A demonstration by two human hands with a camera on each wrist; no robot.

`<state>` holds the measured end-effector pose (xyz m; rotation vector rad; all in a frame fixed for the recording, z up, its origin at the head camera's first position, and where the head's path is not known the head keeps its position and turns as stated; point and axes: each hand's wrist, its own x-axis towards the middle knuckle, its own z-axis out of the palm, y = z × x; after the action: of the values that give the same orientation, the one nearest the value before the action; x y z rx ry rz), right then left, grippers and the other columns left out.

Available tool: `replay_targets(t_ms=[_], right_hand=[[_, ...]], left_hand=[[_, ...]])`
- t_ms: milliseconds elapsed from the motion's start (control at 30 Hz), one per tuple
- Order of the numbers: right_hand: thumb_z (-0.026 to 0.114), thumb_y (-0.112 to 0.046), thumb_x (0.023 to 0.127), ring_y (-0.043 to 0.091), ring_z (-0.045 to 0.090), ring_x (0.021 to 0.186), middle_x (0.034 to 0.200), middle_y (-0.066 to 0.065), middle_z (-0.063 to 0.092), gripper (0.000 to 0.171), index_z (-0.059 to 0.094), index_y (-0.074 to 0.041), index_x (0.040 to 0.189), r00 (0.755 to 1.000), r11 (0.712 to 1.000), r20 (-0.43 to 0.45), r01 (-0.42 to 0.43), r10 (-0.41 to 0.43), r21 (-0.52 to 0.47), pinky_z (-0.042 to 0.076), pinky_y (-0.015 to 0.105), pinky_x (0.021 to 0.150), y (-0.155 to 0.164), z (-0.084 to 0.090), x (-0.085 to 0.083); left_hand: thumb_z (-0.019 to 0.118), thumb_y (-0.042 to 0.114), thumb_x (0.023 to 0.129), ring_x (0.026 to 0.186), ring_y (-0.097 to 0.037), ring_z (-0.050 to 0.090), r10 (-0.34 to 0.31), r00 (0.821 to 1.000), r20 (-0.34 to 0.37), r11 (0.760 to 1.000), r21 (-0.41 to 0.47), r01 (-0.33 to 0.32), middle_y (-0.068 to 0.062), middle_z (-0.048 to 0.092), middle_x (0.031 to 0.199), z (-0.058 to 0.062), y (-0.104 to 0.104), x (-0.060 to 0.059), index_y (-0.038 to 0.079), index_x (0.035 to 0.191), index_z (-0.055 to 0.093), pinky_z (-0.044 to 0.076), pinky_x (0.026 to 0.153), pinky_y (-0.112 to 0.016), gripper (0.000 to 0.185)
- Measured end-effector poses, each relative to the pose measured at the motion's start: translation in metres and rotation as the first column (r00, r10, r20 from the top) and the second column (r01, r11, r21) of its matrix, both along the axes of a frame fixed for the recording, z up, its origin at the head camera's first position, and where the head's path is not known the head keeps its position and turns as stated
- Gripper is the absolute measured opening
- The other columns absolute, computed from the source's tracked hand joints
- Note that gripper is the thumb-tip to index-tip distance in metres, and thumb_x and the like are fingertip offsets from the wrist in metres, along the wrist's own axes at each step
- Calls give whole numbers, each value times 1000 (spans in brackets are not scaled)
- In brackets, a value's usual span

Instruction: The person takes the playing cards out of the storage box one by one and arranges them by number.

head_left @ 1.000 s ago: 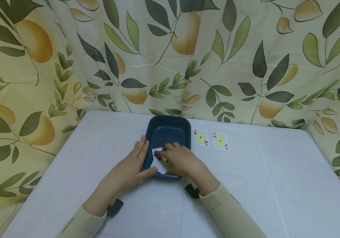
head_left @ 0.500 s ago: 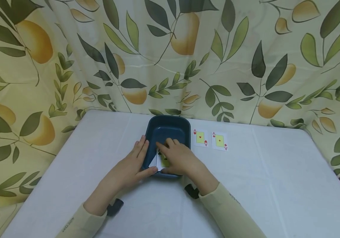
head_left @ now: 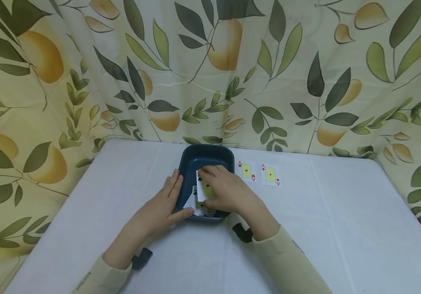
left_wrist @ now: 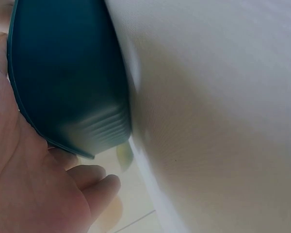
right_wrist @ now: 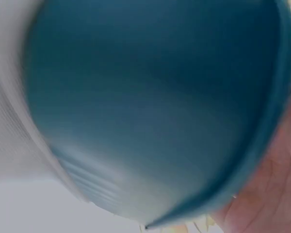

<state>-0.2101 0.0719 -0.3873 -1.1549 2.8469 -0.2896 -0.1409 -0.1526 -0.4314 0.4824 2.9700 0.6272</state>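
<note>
Your right hand (head_left: 229,192) is pinching a thin, slippery, bendable card (head_left: 204,185) by its edges; your left hand (head_left: 166,204) is bracing the tray (head_left: 186,163) with straight fingers.

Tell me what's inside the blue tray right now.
Playing cards lie at the near end of the blue tray. The right hand lifts one, a club card. The cards beneath are mostly covered.

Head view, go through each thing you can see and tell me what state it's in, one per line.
Blue tray: upright on the table, cards inside.
Club card: face up, lifted over the tray.
Right hand: pinches the club card.
Left hand: steadies the tray's side.
Heart ace: flat, face up.
Diamond ace: flat, face up.
</note>
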Motion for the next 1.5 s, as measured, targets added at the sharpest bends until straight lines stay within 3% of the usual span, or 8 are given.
replay_targets(t_ms=[500,1233,1500], right_hand=[[80,-32,82,28,34,147,159,8,38,79,46,-12,150,997,997,47,56,-53,-53,39,47,113,20,25,-1],[78,-31,83,37,40,142,158,14,37,78,45,-12,151,983,987,113,153,-147,-41,39,58,110,48,32,-17],[78,-28,83,38,39,142,158,17,37,79,44,-9,151,981,987,124,154,-147,-50,37,54,112,56,33,-22]], left_hand=[[51,68,93,153,-34,10,1,1000,-10,1000,2,-1,-6,-6,169,-3,1,-2,8,160,7,29,117,-51,100],[52,68,93,154,-32,8,5,1000,-13,1000,-7,-5,-7,-6,169,-3,0,-1,7,160,6,28,118,-50,101],[51,69,92,154,-32,8,11,1000,-9,1000,-12,-11,-5,-8,168,-3,0,-1,8,160,6,28,118,-50,102]])
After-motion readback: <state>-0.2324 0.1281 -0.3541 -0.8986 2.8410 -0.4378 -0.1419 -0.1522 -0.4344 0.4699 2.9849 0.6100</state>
